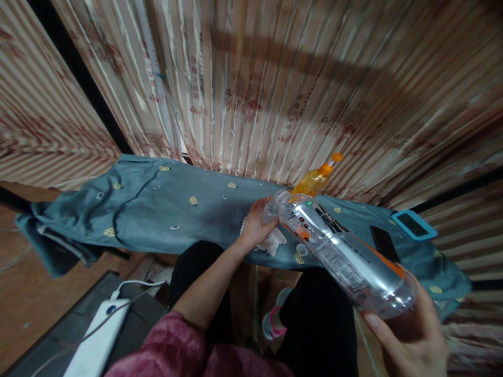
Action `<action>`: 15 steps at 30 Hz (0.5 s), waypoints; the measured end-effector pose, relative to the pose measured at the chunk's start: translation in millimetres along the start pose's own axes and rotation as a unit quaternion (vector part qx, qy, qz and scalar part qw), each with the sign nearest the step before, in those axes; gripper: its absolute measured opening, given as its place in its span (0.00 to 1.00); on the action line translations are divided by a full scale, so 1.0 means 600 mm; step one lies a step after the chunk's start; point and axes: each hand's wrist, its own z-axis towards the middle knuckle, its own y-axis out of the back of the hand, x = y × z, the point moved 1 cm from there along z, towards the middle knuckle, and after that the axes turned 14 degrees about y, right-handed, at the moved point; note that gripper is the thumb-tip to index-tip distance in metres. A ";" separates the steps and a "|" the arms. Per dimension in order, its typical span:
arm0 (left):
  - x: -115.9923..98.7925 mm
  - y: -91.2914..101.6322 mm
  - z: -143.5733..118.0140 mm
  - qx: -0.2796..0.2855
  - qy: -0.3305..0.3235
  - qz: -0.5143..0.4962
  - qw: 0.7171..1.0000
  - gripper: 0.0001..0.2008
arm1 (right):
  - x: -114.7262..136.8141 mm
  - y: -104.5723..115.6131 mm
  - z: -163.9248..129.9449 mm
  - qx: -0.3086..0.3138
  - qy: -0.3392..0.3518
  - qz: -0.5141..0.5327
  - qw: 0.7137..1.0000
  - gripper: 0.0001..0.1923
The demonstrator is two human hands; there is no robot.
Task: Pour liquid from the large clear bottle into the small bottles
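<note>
Over the cloth-covered ironing board: clear plastic bottle held tilted in two hands.

Right hand (412,335) grasps the base of the clear plastic bottle (346,256), neck pointing away and down toward the board. Left hand (257,222) closes around the bottle's neck, above a crumpled white tissue (274,241). Small white cap (302,249) lies just beside the tissue. Orange-capped bottle of yellow liquid (314,180) lies behind. Black phone (385,243) and blue-framed device (414,224) rest on the teal cloth (157,209). White power strip (98,340) sits on the floor, lower left.
</note>
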 end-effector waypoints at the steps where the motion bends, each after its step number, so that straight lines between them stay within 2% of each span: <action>1: 0.000 0.000 0.000 0.000 0.000 0.001 1.000 0.32 | 0.000 0.001 -0.001 -0.003 -0.005 0.004 1.000 0.60; 15: 0.001 -0.001 0.000 -0.002 -0.008 -0.001 1.000 0.32 | -0.010 0.006 0.003 0.015 0.025 -0.024 0.999 0.57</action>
